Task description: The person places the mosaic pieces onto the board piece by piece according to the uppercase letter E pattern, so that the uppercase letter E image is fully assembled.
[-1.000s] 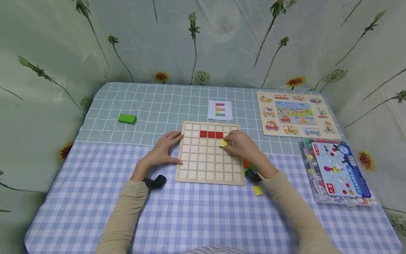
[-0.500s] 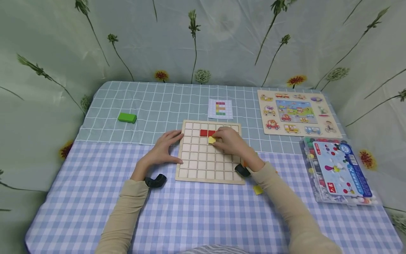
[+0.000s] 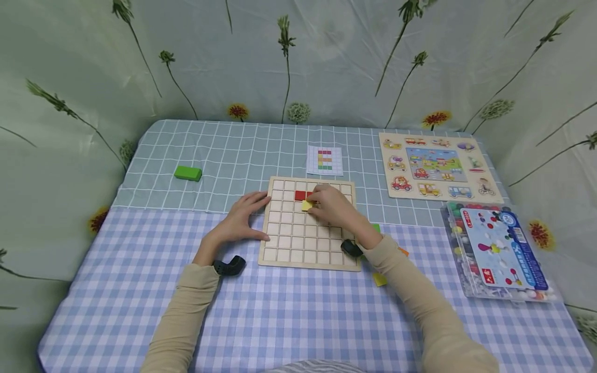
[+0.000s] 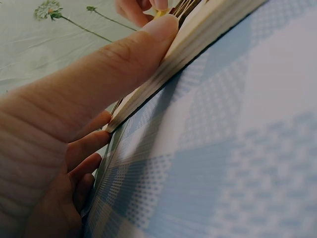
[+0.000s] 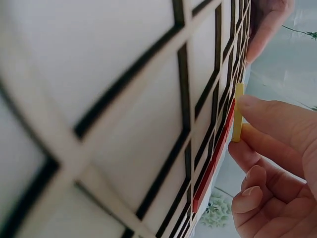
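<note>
A wooden grid board point(image 3: 284, 229) lies flat on the table. Along its left edge rests my left hand point(image 3: 238, 220), thumb and fingertips touching the side with the fingers spread. Between thumb and fingertips, my right hand point(image 3: 333, 205) pinches a small yellow square tile point(image 3: 306, 206) close over the board, just below a row of red tiles point(image 3: 300, 195). In the right wrist view the yellow tile point(image 5: 238, 114) appears edge-on beside the red tiles point(image 5: 213, 163). My right fingers hide part of the red row.
A pattern card point(image 3: 324, 160) lies behind the board. Loose yellow point(image 3: 380, 279), orange point(image 3: 403, 252) and green point(image 3: 375, 227) tiles lie around my right forearm. A green block point(image 3: 188, 173) is at left; a vehicle puzzle point(image 3: 394, 192) and a clear plastic box point(image 3: 503, 254) are at right.
My right hand has moved left across the board with the yellow tile, from right of the red row to under it, now covering part of that row. My left hand has stayed put.
</note>
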Demonstrator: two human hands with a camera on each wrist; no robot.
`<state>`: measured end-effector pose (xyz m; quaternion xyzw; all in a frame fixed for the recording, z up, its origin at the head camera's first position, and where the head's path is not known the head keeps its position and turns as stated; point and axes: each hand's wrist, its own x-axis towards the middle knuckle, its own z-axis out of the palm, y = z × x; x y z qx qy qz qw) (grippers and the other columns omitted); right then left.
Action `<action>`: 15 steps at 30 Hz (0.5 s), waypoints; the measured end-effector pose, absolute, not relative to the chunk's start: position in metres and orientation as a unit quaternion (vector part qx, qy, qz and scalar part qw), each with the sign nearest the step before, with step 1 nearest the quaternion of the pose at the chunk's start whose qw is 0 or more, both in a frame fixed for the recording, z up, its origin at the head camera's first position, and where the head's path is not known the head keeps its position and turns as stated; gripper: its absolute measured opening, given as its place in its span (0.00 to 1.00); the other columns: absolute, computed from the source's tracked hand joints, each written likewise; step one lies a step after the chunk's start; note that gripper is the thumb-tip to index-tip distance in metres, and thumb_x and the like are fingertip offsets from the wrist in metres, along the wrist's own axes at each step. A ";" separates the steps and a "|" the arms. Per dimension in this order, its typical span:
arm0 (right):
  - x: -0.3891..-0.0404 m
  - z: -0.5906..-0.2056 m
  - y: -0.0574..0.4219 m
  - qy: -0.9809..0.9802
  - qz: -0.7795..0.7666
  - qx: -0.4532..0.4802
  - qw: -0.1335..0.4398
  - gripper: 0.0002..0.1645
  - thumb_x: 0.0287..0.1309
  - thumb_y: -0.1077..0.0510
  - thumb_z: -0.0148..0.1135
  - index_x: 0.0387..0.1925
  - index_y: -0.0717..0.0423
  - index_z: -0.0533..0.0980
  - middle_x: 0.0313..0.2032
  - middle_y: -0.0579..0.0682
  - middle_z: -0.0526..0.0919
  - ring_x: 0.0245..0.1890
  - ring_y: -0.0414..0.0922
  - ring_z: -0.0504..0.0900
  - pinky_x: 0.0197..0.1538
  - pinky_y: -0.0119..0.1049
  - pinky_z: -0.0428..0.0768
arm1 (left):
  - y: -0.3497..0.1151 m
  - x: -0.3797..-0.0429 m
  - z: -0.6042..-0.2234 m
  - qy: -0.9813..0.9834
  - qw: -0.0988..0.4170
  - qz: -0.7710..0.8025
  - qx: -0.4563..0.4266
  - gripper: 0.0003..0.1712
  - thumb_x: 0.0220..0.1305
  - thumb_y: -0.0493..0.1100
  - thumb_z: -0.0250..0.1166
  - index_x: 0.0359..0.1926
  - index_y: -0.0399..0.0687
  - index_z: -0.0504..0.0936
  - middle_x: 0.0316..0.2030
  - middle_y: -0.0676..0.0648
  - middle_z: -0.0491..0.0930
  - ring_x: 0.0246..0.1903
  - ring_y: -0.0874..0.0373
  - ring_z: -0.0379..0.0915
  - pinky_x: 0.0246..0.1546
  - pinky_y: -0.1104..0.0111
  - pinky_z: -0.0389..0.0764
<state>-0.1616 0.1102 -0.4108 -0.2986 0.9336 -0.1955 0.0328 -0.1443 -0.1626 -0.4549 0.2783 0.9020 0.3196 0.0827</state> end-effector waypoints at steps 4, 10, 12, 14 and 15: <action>-0.163 -0.412 0.108 0.930 -0.195 -0.308 0.036 0.13 0.52 0.59 0.67 0.39 0.60 0.84 0.34 0.52 0.81 0.33 0.44 0.74 0.41 0.36 0.76 | -0.164 -0.144 -0.455 0.902 0.081 0.319 0.279 0.59 0.37 0.54 0.78 0.69 0.41 0.61 0.70 0.39 0.57 0.70 0.41 0.46 0.66 0.42 0.50; -0.165 -0.413 0.103 0.924 -0.209 -0.317 0.038 0.12 0.52 0.61 0.66 0.40 0.61 0.83 0.36 0.53 0.83 0.37 0.46 0.77 0.44 0.37 0.78 | -0.164 -0.144 -0.455 0.902 0.081 0.320 0.280 0.59 0.37 0.54 0.78 0.69 0.41 0.60 0.70 0.39 0.56 0.70 0.41 0.46 0.66 0.42 0.49; -0.166 -0.414 0.101 0.924 -0.215 -0.315 0.041 0.12 0.52 0.61 0.66 0.40 0.62 0.82 0.37 0.54 0.83 0.38 0.46 0.78 0.44 0.37 0.78 | -0.164 -0.143 -0.455 0.901 0.081 0.321 0.281 0.58 0.37 0.54 0.78 0.69 0.41 0.60 0.70 0.39 0.56 0.70 0.41 0.46 0.67 0.42 0.49; -0.167 -0.415 0.099 0.923 -0.218 -0.314 0.041 0.12 0.52 0.61 0.66 0.40 0.62 0.82 0.37 0.54 0.83 0.38 0.46 0.78 0.44 0.36 0.78 | -0.163 -0.144 -0.455 0.900 0.080 0.322 0.282 0.58 0.37 0.54 0.78 0.69 0.41 0.60 0.70 0.39 0.56 0.70 0.41 0.46 0.67 0.43 0.49; -0.167 -0.416 0.098 0.923 -0.219 -0.315 0.041 0.12 0.52 0.61 0.66 0.39 0.62 0.82 0.37 0.54 0.83 0.38 0.46 0.78 0.44 0.36 0.78 | -0.163 -0.145 -0.455 0.901 0.078 0.319 0.284 0.58 0.37 0.54 0.78 0.69 0.41 0.60 0.70 0.38 0.56 0.70 0.41 0.46 0.67 0.43 0.49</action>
